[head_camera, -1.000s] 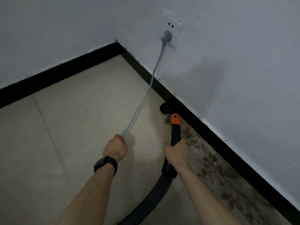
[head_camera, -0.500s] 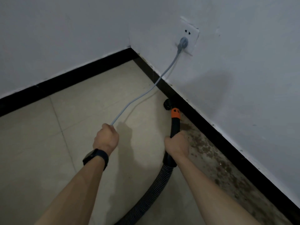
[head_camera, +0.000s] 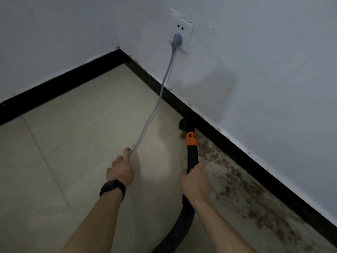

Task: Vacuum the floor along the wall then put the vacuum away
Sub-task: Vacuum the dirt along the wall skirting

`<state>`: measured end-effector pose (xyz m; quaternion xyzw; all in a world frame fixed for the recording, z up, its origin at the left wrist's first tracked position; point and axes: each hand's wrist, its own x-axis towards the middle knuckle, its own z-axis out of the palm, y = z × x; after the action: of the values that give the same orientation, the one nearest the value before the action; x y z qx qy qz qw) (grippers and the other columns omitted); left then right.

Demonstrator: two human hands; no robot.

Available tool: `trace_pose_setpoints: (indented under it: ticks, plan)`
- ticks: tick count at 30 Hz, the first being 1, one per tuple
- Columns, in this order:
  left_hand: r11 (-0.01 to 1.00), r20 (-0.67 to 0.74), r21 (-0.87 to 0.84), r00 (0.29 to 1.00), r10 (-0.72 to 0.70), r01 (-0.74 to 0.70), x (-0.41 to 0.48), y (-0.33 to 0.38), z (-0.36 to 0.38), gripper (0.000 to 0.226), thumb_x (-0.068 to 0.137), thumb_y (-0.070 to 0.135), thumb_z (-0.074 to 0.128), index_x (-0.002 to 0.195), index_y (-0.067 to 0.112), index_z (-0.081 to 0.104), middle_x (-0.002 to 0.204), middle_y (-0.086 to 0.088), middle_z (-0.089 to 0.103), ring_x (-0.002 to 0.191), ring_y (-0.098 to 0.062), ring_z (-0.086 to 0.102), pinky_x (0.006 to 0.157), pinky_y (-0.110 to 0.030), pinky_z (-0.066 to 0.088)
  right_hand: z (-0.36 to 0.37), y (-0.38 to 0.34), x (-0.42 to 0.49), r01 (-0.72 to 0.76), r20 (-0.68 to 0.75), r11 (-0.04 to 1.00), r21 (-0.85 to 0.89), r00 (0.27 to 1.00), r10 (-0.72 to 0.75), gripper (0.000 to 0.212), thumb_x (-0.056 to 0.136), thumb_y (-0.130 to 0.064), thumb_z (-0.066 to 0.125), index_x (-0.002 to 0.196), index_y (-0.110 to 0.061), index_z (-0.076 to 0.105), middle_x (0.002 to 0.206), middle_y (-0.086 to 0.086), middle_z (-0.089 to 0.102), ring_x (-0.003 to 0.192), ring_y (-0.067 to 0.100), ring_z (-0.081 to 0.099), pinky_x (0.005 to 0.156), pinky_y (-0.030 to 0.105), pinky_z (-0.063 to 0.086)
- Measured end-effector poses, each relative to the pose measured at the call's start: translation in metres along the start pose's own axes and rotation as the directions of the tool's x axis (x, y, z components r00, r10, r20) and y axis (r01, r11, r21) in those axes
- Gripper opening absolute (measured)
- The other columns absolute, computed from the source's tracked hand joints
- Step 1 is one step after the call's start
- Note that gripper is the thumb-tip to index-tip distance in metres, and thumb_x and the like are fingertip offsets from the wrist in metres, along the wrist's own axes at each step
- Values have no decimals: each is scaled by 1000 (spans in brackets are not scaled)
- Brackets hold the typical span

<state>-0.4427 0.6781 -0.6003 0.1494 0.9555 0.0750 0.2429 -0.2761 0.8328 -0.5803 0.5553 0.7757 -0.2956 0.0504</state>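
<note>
My right hand point(head_camera: 196, 181) grips the black vacuum wand point(head_camera: 192, 156) just below its orange collar point(head_camera: 191, 138). The wand's nozzle point(head_camera: 183, 124) sits on the floor against the black baseboard point(head_camera: 228, 143). A ribbed black hose point(head_camera: 182, 225) runs from under my right hand toward the bottom edge. My left hand point(head_camera: 120, 170), with a black watch on the wrist, pinches the grey power cord point(head_camera: 155, 110) at its fingertips, the other fingers stretched forward. The cord rises to a grey plug point(head_camera: 177, 40) in the white wall socket point(head_camera: 181, 31).
Brown dirt point(head_camera: 237, 179) is scattered on the beige tiles along the right wall, from the nozzle back toward me. The two white walls meet in a corner point(head_camera: 118, 48) at the top centre. Bare tiled floor point(head_camera: 63, 143) spreads to the left.
My left hand has gone from a fist round the cord to a fingertip hold with fingers stretched, and has moved right, closer to the wand. The cord hangs steeper. The right hand keeps its grip.
</note>
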Motion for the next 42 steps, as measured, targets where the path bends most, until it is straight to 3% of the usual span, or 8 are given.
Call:
trace_pose_setpoints:
  ticks: [6,16,19,22,28,33,38,42]
  plan:
    - [1000,196,15,981,15,-18,-6,-2,24,73,98,16,39,156,45,7,153,-9,31,135,-33,37,106,-48,37,-1,15,-9,4,2,1000,18,1000,-4,50,104,-36,48,142,-13,27,78,-3,56,59,13,56,44,26,36]
    - [990,77,-87,990,122,-115,-19,21,18,61,94,23,51,151,27,31,145,-9,39,130,-30,41,100,-41,45,1,-3,4,19,41,979,205,999,-28,42,100,-57,47,117,-19,41,81,1,61,64,18,62,54,30,48]
    - [949,93,-270,977,193,-162,-38,32,29,32,100,32,52,129,19,58,128,-5,59,114,-23,57,95,-29,46,-5,-12,19,-97,152,827,554,988,14,32,100,-48,54,113,-19,50,86,5,68,67,20,69,61,33,54]
    - [880,324,-474,931,166,8,-63,46,34,36,104,44,42,109,20,67,104,0,70,95,-18,65,88,-30,51,-3,-26,36,-311,363,478,822,932,-18,28,96,-23,69,117,-14,53,101,12,75,78,26,77,65,37,57]
    - [795,474,-553,879,54,249,-82,76,34,78,101,65,8,147,18,50,144,-13,54,128,-25,53,108,-33,38,3,-49,53,-311,400,503,806,913,-76,33,93,-22,73,106,-6,48,72,7,60,45,17,57,46,28,48]
    - [737,305,-610,944,-122,292,-79,83,23,95,89,73,3,135,10,57,124,-23,65,109,-35,63,99,-39,48,-25,-77,61,-605,637,201,771,736,-229,24,99,-32,60,90,-10,55,74,5,64,57,20,61,58,31,52]
    - [593,427,-723,904,-23,356,-63,79,2,70,103,55,12,99,6,61,79,-17,67,68,-28,61,75,-39,51,-17,-106,58,-322,485,515,794,847,-218,27,100,-25,59,112,-5,46,58,3,55,46,18,53,53,35,52]
    - [760,496,-552,868,-31,343,-65,88,-15,43,107,44,25,103,19,59,94,-4,66,81,-20,61,75,-30,48,-14,-105,53,13,328,806,591,910,-255,35,99,-32,54,120,-8,39,88,11,67,60,25,65,62,40,59]
